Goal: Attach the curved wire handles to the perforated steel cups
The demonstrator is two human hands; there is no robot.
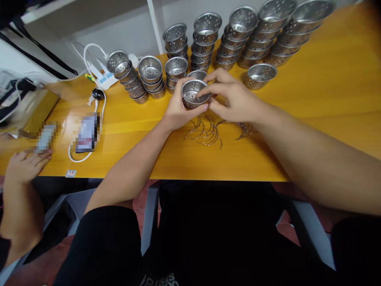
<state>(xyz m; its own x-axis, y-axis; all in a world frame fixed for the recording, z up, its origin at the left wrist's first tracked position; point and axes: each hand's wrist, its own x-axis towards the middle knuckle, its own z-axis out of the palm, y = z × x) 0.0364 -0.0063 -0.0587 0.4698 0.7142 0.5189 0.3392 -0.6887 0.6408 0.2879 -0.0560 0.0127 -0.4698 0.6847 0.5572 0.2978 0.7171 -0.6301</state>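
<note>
My left hand (pixel 175 108) is wrapped round a small perforated metal cup (pixel 189 92), holding it just above the table with its mouth tilted toward me. At the cup's right rim is my right hand (pixel 236 98), one finger reaching inside and the thumb against the outer side. Whether a thin wire is between those fingers, I cannot make out. Several curved thin wires (pixel 212 134) lie on the table below the cup, and more wires (pixel 245 129) lie near my right wrist. A single perforated cup (pixel 260 76) stands behind my right hand.
Stacks of perforated cups (pixel 207 28) line the back of the yellow table (pixel 143 151). To the left are a power strip (pixel 106 79), a white cable (pixel 103 104) and a phone (pixel 87 134). Another person's hand (pixel 24 165) touches a second phone (pixel 46 138) at far left.
</note>
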